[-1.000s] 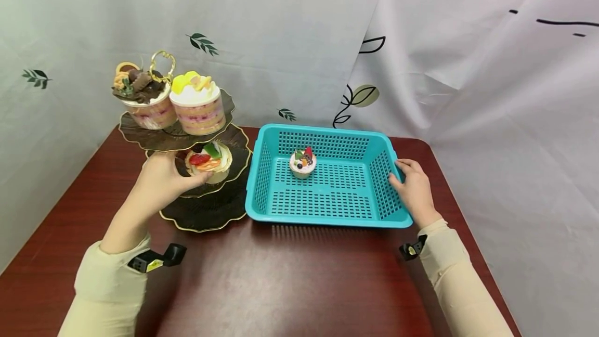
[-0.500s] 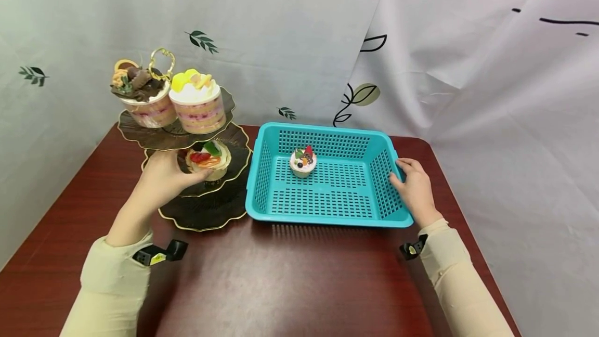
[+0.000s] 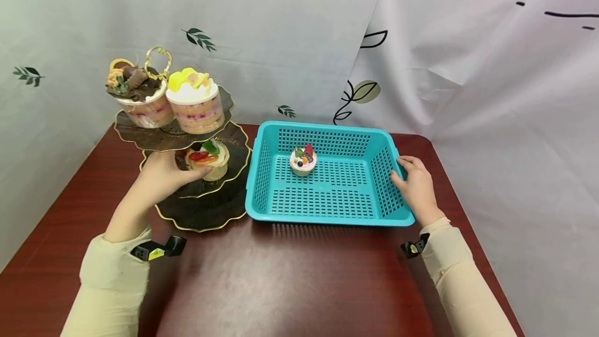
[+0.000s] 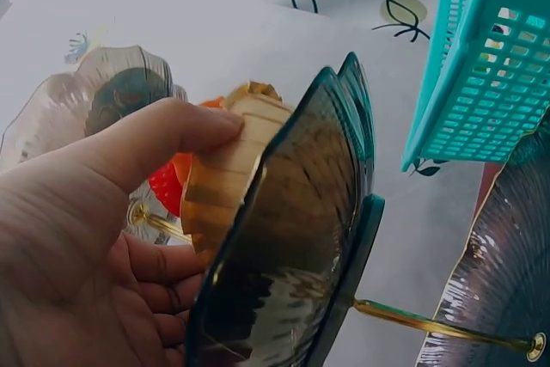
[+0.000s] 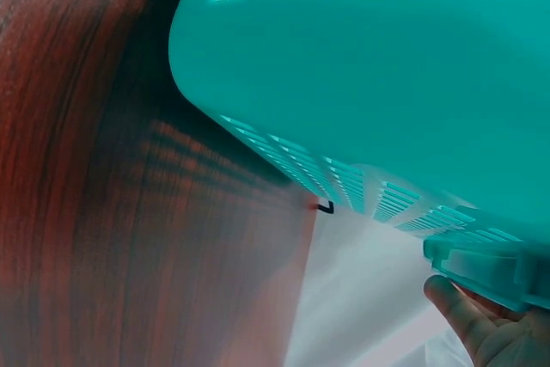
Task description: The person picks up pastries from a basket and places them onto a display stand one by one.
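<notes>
My left hand (image 3: 161, 173) reaches onto the middle tier (image 3: 241, 155) of a dark, gold-rimmed cake stand and holds a fruit tart (image 3: 215, 168) topped with red, orange and green pieces. In the left wrist view the thumb presses the fluted crust (image 4: 236, 161), and the other fingers curl beneath, partly hidden by the tart and the plate. My right hand (image 3: 416, 189) grips the right rim of a turquoise plastic basket (image 3: 327, 220), its thumb on the inner side. Inside the basket, left of centre, sits a small cream tart (image 3: 302, 163) with berries on top.
On the stand's top tier (image 3: 159, 142) are a chocolate-topped dessert cup (image 3: 145, 103) and a yellow-fruit dessert cup (image 3: 196, 105), beside a gold ring handle (image 3: 159, 61). The bottom tier (image 3: 201, 215) rests on the reddish-brown table (image 3: 290, 280). A white curtain (image 3: 290, 30) hangs behind.
The head view has shifted slightly. My left hand keeps its hold on the fruit tart at the middle tier, and my right hand stays on the basket rim.
</notes>
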Tool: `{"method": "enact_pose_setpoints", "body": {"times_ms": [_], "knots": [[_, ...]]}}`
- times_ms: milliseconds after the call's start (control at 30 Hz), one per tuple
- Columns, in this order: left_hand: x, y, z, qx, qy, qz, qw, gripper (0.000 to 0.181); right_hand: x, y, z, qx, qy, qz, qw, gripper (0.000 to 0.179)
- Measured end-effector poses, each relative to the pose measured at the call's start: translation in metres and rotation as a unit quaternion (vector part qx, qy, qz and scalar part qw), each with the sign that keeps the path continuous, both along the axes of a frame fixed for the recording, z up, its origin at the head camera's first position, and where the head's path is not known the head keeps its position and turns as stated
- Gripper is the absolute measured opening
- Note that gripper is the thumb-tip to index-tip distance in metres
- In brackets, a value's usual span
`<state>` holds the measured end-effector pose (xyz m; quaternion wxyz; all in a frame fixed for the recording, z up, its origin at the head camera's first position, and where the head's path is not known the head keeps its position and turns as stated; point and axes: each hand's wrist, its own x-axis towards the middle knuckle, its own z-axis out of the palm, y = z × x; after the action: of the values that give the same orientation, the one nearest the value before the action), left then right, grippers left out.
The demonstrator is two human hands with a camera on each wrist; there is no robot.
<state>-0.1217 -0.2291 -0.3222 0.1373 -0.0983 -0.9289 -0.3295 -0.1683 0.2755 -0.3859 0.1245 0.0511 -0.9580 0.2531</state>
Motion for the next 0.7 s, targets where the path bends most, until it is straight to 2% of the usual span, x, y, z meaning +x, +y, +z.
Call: {"method": "enact_pose_setpoints", "body": {"times_ms": [200, 433, 700], "knots": [[0.0003, -0.0036, 0.0012, -0.007, -0.015, 0.009, 0.9998, 0.072, -0.0011, -0.0006, 0.0007, 0.004, -0.001, -0.002, 1.0, 0.045], [0.002, -0.0039, 0.0046, -0.005, 0.014, -0.005, 0.9999, 0.078, -0.0017, -0.001, 0.0006, 0.0, 0.002, 0.002, 1.0, 0.044], [0.0026, -0.0048, 0.004, -0.014, -0.003, -0.005, 0.9999, 0.076, -0.0009, -0.001, 0.0007, 0.004, 0.0, -0.003, 1.0, 0.044]]}}
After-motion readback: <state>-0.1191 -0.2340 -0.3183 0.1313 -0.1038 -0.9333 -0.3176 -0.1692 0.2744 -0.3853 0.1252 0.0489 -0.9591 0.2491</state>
